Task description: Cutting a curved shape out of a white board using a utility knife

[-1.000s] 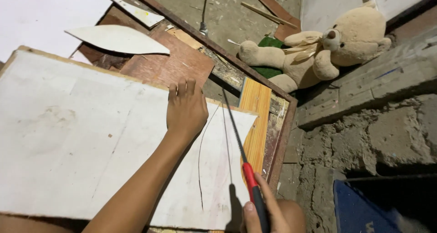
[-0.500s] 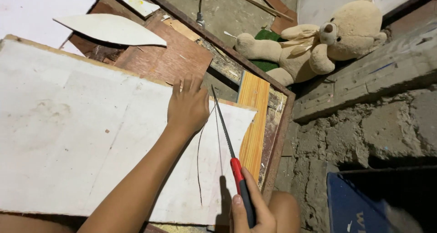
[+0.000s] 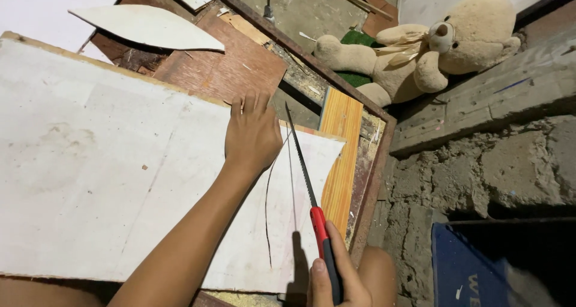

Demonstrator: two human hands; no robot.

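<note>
White plywood board [image 3: 108, 175] lay flat and tilted across the lower left of the view, over a clutter of wood scraps, its right-hand end reaching a narrow orange-grained plank [image 3: 341, 157]. A thin curved cut line [image 3: 268, 211] ran through the board near that right end, from beside the wrist toward the near edge. Left hand [image 3: 252, 133] rested palm down on the board just left of the line, fingers stretched flat toward the far edge and pressing the sheet. A handsaw [image 3: 306, 181] with a slim dark blade and a red-and-black handle lay slanted over the board's right end, its tip close to the left hand's fingertips and its blade just right of the cut line. Right hand [image 3: 336, 280] was closed around the saw's handle at the near edge of the board. Beyond the board's far edge sat a brown plywood piece [image 3: 222, 73] and, farther left, a pale curved offcut [image 3: 150, 28]. A rusty metal frame [image 3: 372, 181] bordered the planks on the right. Past it, a beige teddy bear [image 3: 444, 46] slumped against a rough concrete ledge [image 3: 492, 97], and a blue container [image 3: 480, 265] stood in the lower right corner.
</note>
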